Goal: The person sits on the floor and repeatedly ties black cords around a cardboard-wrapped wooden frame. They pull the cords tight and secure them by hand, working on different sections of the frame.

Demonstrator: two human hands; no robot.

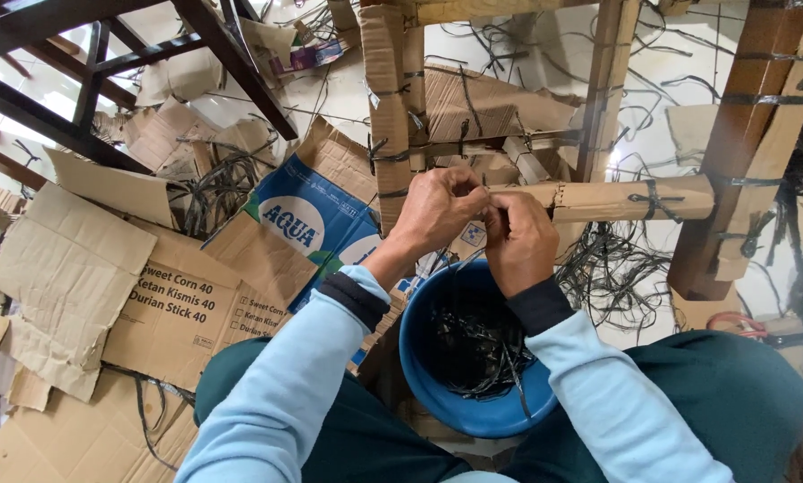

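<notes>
White floor tiles lie under a mess of torn cardboard sheets and loose black straps. From the head camera I see both hands raised in front of a wooden rail wrapped in cardboard, part of a furniture frame. My left hand is curled, fingers pinched at the rail's end, and my right hand is closed just beside it, touching it. Between them I see a thin black strap, but how each finger holds it I cannot tell. Below the hands, between my knees, a blue bucket holds more black strap pieces. A blue printed carton lies to the left.
</notes>
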